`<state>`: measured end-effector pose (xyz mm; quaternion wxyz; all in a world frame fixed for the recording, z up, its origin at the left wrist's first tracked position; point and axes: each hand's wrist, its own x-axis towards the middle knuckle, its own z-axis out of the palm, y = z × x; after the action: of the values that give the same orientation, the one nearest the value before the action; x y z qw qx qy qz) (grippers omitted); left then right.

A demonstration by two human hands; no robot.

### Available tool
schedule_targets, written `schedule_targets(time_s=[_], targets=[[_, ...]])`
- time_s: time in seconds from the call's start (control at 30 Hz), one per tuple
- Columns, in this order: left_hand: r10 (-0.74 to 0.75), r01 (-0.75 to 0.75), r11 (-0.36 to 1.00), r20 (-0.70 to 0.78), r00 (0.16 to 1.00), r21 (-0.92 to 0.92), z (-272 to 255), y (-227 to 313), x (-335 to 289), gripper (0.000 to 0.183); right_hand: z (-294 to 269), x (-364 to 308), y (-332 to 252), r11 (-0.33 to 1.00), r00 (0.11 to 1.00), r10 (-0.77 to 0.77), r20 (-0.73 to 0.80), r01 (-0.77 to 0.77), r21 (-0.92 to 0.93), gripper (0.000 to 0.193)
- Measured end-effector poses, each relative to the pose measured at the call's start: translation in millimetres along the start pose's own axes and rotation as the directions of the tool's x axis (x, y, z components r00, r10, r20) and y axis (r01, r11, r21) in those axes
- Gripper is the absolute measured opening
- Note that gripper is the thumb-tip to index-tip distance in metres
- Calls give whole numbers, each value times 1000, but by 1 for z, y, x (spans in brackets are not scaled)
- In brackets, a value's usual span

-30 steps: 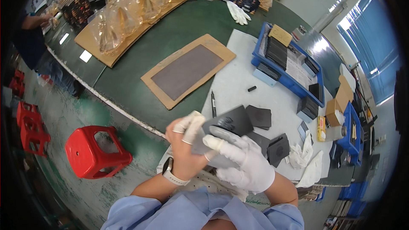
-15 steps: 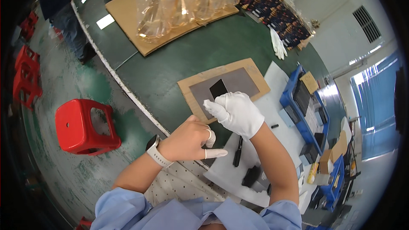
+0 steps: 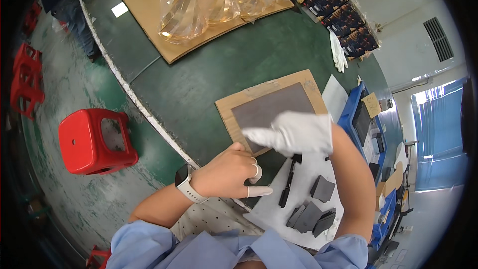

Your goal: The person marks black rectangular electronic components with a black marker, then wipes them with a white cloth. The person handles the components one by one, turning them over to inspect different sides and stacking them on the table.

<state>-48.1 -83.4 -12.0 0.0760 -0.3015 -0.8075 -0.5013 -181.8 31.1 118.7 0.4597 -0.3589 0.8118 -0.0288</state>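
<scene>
My left hand [image 3: 230,172] wears a watch [image 3: 185,182] and pale finger cots. Its thumb stands apart from the curled fingers, nothing visible between them. The knuckles are at the near corner of a cardboard sheet [image 3: 226,114], which carries a grey-brown rectangular pad [image 3: 271,105]. Over the pad's near right side is my right hand [image 3: 294,133], in a white glove and smeared by motion; whether it grips anything is hidden. Below the glove lies a slim black pen-like tool [image 3: 287,189] on white sheeting [image 3: 269,209]. Several dark flat rectangular pieces [image 3: 322,189] lie beside it.
Clear-wrapped gold-coloured objects [image 3: 214,5] stand on cardboard at the back. A loose white glove [image 3: 337,52] and dark patterned boxes [image 3: 343,17] are at the far right. Blue trays [image 3: 356,107] line the right. A red stool [image 3: 92,142] stands on the floor left.
My right hand has moved right and turned flatter; the black rectangular plate that showed above its fingers is out of sight. Dark pieces beneath my right forearm are now uncovered. My left hand stays near the board.
</scene>
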Motion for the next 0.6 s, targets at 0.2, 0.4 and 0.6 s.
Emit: schedule_targets(time_s=[0.2, 0.4, 0.6], targets=[[-11, 11, 999, -10, 1000, -32, -1, 0, 2, 45, -20, 43, 13, 992, 840, -125, -528, 109, -60, 68], [33, -34, 999, -75, 997, -17, 2, -3, -2, 46, 32, -9, 13, 840, 904, -421, -69, 360, -406, 39], [-37, 37, 999, -3, 999, -33, -4, 3, -1, 50, -4, 26, 25, 834, 871, -376, 316, 467, -295, 62]])
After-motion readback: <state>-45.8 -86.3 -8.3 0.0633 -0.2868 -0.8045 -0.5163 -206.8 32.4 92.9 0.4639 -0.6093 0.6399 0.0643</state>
